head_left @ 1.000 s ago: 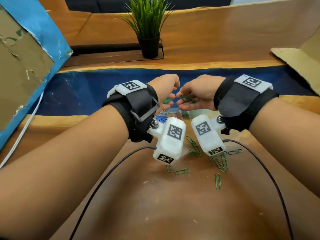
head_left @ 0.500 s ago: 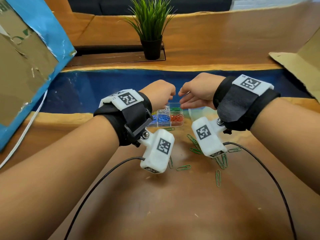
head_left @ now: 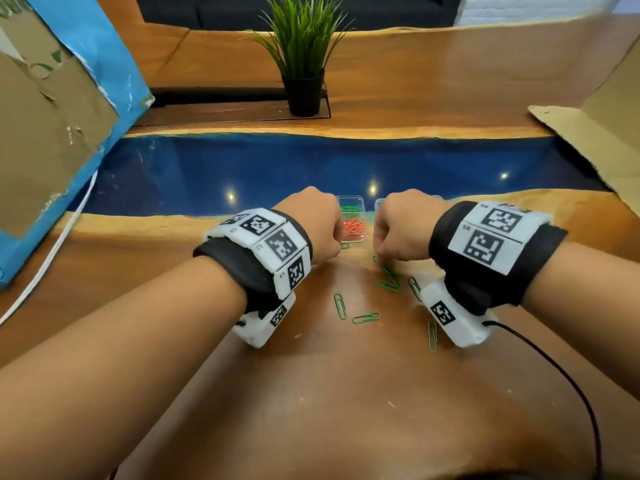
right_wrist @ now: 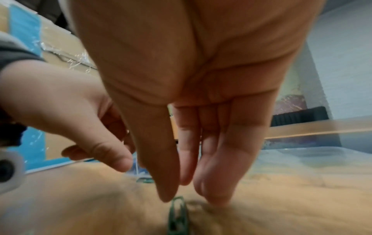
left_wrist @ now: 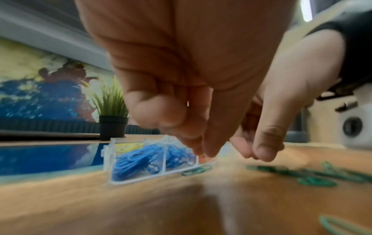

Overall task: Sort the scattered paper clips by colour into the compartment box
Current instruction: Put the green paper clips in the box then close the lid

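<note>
The clear compartment box (head_left: pixel 350 199) stands at the far edge of the wooden table, with red clips (head_left: pixel 353 228) and green ones in its right cells and blue clips (left_wrist: pixel 132 160) in its left cells. My left hand (head_left: pixel 332 244) hangs just in front of the box (left_wrist: pixel 136 177), fingertips bunched together with no clip seen between them, above one green clip (left_wrist: pixel 197 170). My right hand (head_left: pixel 381 255) points straight down; in the right wrist view its thumb and fingers (right_wrist: pixel 211 195) touch the table on either side of a green clip (right_wrist: pixel 178 209).
Several loose green clips (head_left: pixel 340 305) lie between my wrists. A potted plant (head_left: pixel 304 81) stands far back. Taped cardboard (head_left: pixel 52 133) leans at the left and another sheet (head_left: pixel 588 133) at the right. A black cable (head_left: pixel 571 375) trails from my right wrist.
Both hands dropped from above the box to the tabletop. The green clips they pinched one second ago are no longer in the fingers.
</note>
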`<state>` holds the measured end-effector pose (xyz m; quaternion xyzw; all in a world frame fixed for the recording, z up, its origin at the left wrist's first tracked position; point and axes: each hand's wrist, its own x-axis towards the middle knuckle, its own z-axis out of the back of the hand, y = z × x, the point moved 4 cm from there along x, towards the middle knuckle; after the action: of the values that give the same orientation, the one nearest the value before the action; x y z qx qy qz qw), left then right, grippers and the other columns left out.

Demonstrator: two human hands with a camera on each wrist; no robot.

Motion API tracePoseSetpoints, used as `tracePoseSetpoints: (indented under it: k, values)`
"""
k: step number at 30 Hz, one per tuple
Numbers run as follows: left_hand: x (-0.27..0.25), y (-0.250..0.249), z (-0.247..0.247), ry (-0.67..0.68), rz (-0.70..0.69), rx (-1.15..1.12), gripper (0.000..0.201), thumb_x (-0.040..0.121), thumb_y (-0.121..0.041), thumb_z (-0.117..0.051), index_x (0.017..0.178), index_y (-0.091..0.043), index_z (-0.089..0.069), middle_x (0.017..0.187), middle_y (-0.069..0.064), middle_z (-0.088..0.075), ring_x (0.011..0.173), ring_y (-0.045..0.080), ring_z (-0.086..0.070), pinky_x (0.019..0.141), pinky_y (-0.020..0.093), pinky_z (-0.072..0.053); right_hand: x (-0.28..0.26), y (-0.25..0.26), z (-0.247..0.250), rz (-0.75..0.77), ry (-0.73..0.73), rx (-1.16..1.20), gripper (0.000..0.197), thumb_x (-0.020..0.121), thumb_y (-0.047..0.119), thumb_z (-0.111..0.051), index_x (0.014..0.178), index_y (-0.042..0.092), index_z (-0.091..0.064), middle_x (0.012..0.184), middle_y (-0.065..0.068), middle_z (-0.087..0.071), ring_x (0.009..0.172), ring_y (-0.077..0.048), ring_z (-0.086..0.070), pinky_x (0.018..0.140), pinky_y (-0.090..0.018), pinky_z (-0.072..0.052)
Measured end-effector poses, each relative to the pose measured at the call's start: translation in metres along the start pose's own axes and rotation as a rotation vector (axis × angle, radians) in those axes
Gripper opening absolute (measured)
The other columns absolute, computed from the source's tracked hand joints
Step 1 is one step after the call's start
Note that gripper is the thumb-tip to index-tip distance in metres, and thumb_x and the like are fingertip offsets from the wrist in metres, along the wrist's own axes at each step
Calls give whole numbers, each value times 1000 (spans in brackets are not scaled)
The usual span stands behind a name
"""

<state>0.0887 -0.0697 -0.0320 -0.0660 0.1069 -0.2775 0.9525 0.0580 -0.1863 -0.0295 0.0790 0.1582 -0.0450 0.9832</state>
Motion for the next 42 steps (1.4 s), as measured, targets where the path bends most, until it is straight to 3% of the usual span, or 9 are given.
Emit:
tracePoseSetpoints:
  k: [4,14,18,23,25,28,34,37,42]
  values:
    - [5,-5,-12,34,22,87,23,86,-20,-55,102,-15,-70,106,6,-65,98,27,-62,77,35,-53,-1,4,-8,37,-1,-66,20,77,22,-69,95,12,-71,95,-5,-71,91,-22,-66,79,-32,-57]
    - [6,-10,-16,73,-18,142,11,83,-19,-57,88,-13,-64,97,7,-66,96,27,-63,80,38,-55,-5,0,-9,97,78,106,19,82,17,-59,97,19,-70,75,7,-63,73,-14,-59,75,-24,-50]
    - [-1,-7,-11,65,25,-83,14,76,-21,-63,63,-19,-57,73,-1,-63,78,20,-64,69,31,-54,-5,-17,-5,-32,116,600,16,85,9,-52,83,7,-67,66,-5,-58,54,-17,-58,64,-24,-52]
    - [-9,-5,-12,132,79,-590,17,71,-5,-63,61,-16,-54,65,9,-71,64,25,-71,77,39,-60,-6,-30,-12,-145,150,946,21,84,1,-38,70,11,-49,63,-4,-40,49,-15,-36,46,-23,-27]
    - [-12,-6,-14,158,64,-722,15,75,2,-59,75,-13,-56,64,11,-66,74,34,-71,81,47,-58,-7,-33,-14,-115,150,831,16,84,8,-45,69,13,-50,62,-2,-41,50,-15,-34,47,-24,-25]
    - [-14,-5,-19,207,57,-867,22,82,6,-49,93,-11,-57,60,6,-59,66,28,-69,68,33,-60,-15,-35,-11,21,94,311,9,81,26,-62,78,18,-66,67,4,-56,60,-13,-50,53,-21,-38]
    - [-14,-5,-24,269,80,-975,17,79,-4,-46,65,-13,-43,57,3,-46,38,10,-51,38,17,-44,-30,-25,-21,43,114,7,12,79,26,-68,85,16,-70,87,0,-69,86,-18,-63,71,-27,-51]
    - [-15,-6,-24,283,56,-821,15,79,-8,-50,67,-17,-45,53,-5,-43,40,10,-37,43,17,-31,-31,-18,-22,61,113,-11,12,79,26,-65,84,15,-68,89,-3,-69,87,-20,-63,72,-29,-51]
    - [-25,-11,-26,291,-157,-35,17,75,-25,-67,90,-32,-63,64,-9,-44,59,4,-43,62,23,-37,-26,-21,-25,56,179,148,15,82,30,-58,73,18,-57,79,-2,-61,75,-18,-55,69,-31,-48]
